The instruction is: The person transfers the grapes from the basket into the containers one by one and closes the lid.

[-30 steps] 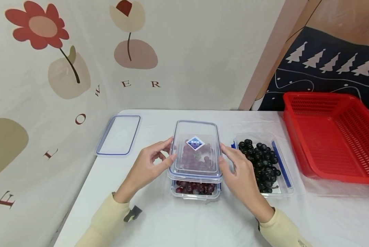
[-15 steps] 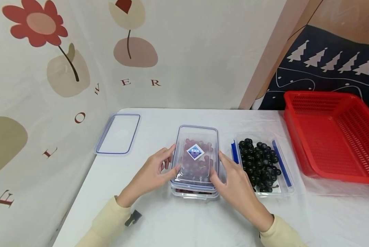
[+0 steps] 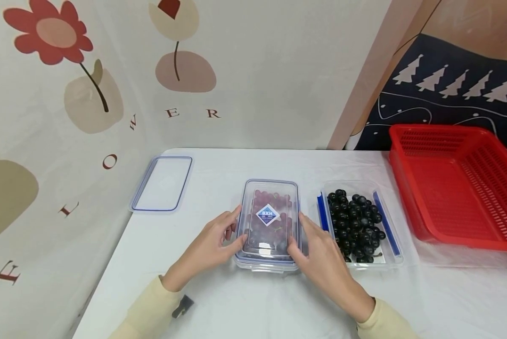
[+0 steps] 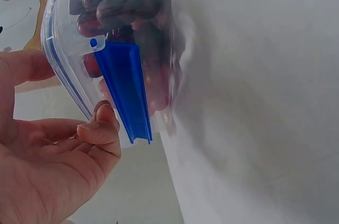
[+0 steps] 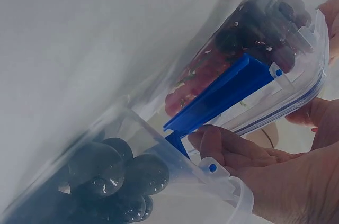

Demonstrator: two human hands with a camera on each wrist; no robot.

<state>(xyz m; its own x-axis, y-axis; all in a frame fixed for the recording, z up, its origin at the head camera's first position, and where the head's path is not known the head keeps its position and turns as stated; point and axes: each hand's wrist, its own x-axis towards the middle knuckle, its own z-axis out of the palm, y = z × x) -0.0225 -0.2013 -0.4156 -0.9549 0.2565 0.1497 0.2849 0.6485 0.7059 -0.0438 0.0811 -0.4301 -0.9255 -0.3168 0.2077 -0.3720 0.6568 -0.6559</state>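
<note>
A clear lid (image 3: 270, 233) with blue seal and diamond label lies over a clear food container (image 3: 267, 269) in the head view's middle. Red grapes (image 4: 127, 9) show through the container's wall. My left hand (image 3: 208, 249) holds the lid's left edge, thumb on top and fingers curled at the side. My right hand (image 3: 325, 259) holds the opposite edge the same way. The blue side latches (image 4: 124, 86) hang unfastened. Right beside my right hand stands an uncovered container (image 3: 395, 261) of black grapes (image 3: 357, 226), its blue latches spread outward.
A second blue-edged lid (image 3: 162, 183) lies flat at the table's back left. At the right stands a red plastic basket (image 3: 453, 197). A patterned cloth (image 3: 279, 70) hangs behind the white table (image 3: 236, 310).
Both hands have brought the lid down and toward me onto the red grape container. Its front gap, where grapes showed, is now covered. The black grapes have stayed put.
</note>
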